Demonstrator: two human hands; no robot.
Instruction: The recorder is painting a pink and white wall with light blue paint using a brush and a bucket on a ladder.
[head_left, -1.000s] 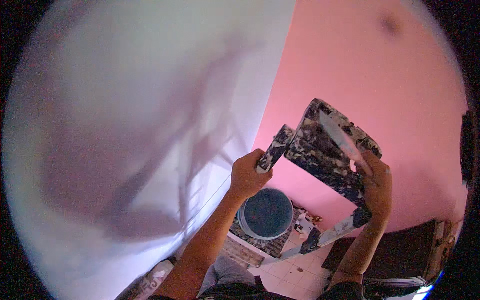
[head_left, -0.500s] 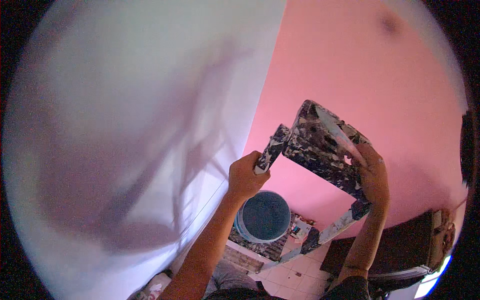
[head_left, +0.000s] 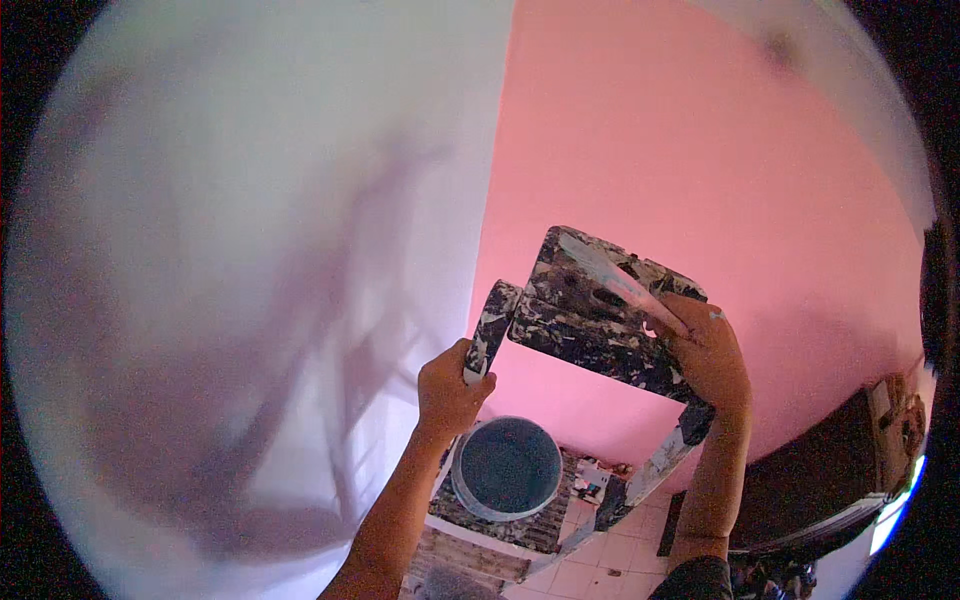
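My left hand (head_left: 450, 391) is wrapped round the end of a black, paint-spattered ladder rail (head_left: 491, 330). Just right of that rail is the ladder's top plate (head_left: 590, 323), a dark slab streaked with dried white paint. My right hand (head_left: 706, 345) is closed at the plate's right side, with a paintbrush (head_left: 622, 284) in it. The brush lies slantwise above the plate, its pale grey-blue bristle end pointing up and left. Some of the right fingers are hidden, so I cannot tell how firmly they also grip the plate's edge. Below, a round bucket (head_left: 508, 468) stands on a spattered ladder step (head_left: 545, 525).
A white wall (head_left: 300, 150) with a ladder-shaped shadow meets a pink wall (head_left: 640, 140) along a sharp line. A ladder leg (head_left: 660, 462) slopes down on the right. Dark furniture (head_left: 810, 470) stands lower right, above a tiled floor (head_left: 610, 560). Small items (head_left: 592, 482) lie near the bucket.
The view has shifted, so hands, ladder and bucket now sit further left and lower in the picture. Both hands keep their places on the ladder and brush.
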